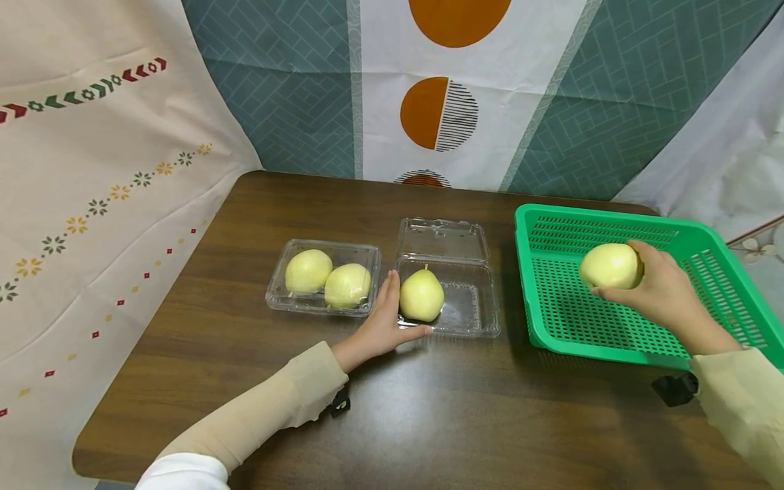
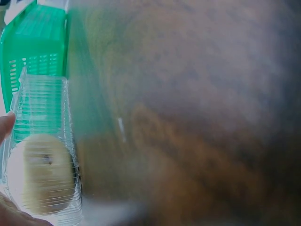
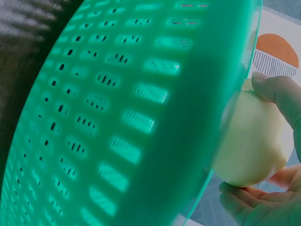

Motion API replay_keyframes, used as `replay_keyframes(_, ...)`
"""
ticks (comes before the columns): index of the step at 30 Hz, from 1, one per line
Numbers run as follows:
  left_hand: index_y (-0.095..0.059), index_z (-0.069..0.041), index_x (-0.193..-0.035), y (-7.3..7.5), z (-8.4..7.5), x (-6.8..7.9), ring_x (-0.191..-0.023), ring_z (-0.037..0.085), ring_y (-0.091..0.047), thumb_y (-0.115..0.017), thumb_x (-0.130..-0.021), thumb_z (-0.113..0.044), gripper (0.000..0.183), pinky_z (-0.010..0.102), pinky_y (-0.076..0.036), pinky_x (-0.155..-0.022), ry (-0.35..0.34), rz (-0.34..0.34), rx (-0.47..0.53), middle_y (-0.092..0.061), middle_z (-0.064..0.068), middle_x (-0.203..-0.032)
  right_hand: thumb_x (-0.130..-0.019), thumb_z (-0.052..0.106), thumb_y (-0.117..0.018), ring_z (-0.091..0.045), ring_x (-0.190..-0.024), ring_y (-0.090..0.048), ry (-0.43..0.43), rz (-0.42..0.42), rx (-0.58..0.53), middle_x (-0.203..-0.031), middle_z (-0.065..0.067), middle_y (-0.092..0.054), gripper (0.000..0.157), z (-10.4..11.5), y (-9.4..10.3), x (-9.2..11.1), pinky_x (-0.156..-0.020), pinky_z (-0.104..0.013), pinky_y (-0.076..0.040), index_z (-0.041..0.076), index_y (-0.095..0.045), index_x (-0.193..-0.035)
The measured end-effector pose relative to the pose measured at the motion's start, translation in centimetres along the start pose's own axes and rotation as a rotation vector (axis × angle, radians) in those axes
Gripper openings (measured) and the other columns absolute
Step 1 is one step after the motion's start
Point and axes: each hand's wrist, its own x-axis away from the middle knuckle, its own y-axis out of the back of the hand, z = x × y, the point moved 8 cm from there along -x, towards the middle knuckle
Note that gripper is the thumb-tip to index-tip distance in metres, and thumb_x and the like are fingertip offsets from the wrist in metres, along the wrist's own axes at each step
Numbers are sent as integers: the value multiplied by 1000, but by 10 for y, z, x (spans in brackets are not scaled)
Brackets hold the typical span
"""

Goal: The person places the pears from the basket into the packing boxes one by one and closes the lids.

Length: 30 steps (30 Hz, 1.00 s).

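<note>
My right hand [image 1: 664, 292] holds a pale yellow pear [image 1: 609, 265] over the green basket [image 1: 606, 352]; thumb and fingers grip it from the right. In the right wrist view that pear [image 3: 254, 141] shows past the basket's rim. My left hand [image 1: 381, 325] rests against the near left corner of a clear plastic clamshell box [image 1: 462, 299], fingers straight along its left side and thumb along its front. One pear [image 1: 421, 296], stem up, sits in the left half of this box. Its lid [image 1: 442, 241] lies folded back, away from me.
Left of my left hand stands a second clear box [image 1: 278, 303], lid down, with two pears [image 1: 309, 271] inside. Everything stands on a brown wooden table [image 1: 245, 361]. Patterned cloth [image 1: 294, 102] hangs behind the table's far edge, with more cloth at both sides.
</note>
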Motion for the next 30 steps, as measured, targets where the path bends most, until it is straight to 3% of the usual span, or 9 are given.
replay_keyframes(30,4,1,-151,0,0,1,-146,34,1,-79,-76,-38,119,56,-15,-114,10,5,-3,6,20,-158,-68,27,-85,-43,-102,-41,126,-41,-14,-117,-30,-46,95,45,-7,8,-68,-57,-40,-10,-33,-139)
